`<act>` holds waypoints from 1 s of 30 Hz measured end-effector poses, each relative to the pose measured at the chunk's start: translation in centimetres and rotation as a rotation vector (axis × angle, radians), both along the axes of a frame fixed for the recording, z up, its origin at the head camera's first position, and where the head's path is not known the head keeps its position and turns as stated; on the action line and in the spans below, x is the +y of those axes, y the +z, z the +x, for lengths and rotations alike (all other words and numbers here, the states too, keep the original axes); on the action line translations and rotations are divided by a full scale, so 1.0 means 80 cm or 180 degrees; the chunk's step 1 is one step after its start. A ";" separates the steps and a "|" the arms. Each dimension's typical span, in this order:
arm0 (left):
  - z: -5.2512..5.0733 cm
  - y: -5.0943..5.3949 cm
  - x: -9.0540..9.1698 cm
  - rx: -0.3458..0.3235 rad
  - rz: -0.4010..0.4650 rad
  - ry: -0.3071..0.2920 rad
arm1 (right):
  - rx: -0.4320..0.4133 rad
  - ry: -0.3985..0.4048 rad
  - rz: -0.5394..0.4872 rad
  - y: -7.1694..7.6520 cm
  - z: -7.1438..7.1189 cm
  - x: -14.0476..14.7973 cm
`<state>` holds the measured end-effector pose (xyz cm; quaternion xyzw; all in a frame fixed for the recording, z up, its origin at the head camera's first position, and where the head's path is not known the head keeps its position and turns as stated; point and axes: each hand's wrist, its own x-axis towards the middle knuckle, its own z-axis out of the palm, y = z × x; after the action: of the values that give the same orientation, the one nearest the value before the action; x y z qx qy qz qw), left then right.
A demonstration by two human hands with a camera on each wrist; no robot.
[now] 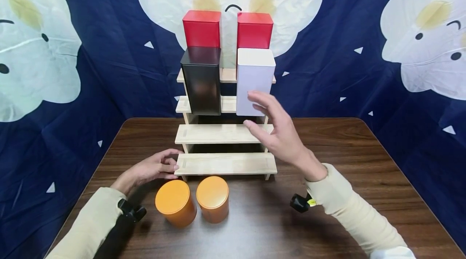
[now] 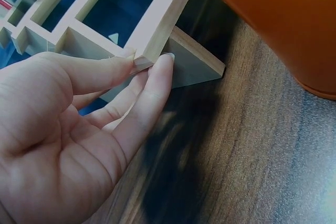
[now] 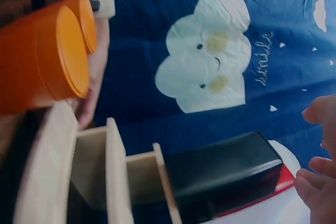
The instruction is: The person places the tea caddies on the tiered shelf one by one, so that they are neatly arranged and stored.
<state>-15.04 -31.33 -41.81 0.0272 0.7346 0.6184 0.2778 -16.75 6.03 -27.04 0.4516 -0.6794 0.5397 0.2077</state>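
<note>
A stepped wooden rack (image 1: 225, 164) stands on the table. My left hand (image 1: 154, 168) pinches the left end of its lowest board, thumb above and fingers below, as the left wrist view shows. Raised in front of the white tin (image 1: 251, 77) is my right hand (image 1: 278, 131), fingers spread and bent a little, with nothing between them. Whether it touches the tin I cannot tell. Beside the white tin, on the same step, a black tin (image 1: 202, 85) stands upright. Behind them on the top step are two red tins, one left (image 1: 202, 30) and one right (image 1: 254, 30).
Two round orange canisters, one left (image 1: 176, 204) and one right (image 1: 212, 200), stand upright on the brown table (image 1: 255, 226) before the rack, near my left hand. A dark blue cloth (image 1: 145, 89) with white clouds hangs behind and at both sides.
</note>
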 end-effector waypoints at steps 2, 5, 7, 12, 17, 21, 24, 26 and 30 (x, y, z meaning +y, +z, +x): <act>0.000 0.000 0.000 -0.0006 -0.0001 0.0001 | -0.0111 0.0077 0.0029 -0.007 0.004 -0.004; 0.001 0.000 0.000 0.0001 -0.0001 -0.0002 | -0.0228 0.0157 0.0086 -0.019 0.008 -0.008; 0.000 0.000 0.000 0.0010 -0.0005 -0.0010 | -0.0294 0.0203 0.0142 -0.025 0.011 -0.010; 0.000 0.000 0.000 0.0009 -0.0011 -0.0008 | -0.0477 0.0258 0.0324 -0.040 0.020 -0.015; 0.001 0.001 0.000 0.0007 -0.0044 0.0002 | -0.0735 0.0317 0.0483 -0.052 0.027 -0.020; 0.001 0.000 0.000 0.0006 -0.0055 0.0005 | -0.0831 0.0373 0.0552 -0.063 0.033 -0.024; 0.001 -0.001 0.000 0.0011 -0.0060 -0.0001 | -0.0873 0.0420 0.0613 -0.071 0.036 -0.026; 0.000 -0.001 0.000 0.0015 -0.0060 -0.0004 | -0.0890 0.0459 0.0670 -0.077 0.039 -0.028; 0.000 -0.001 -0.001 0.0019 -0.0058 -0.0001 | -0.0939 0.0522 0.0781 -0.090 0.045 -0.031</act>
<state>-15.05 -31.38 -41.92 0.0267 0.7410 0.6116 0.2760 -13.14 3.55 -34.21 0.4435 -0.7240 0.5283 0.0048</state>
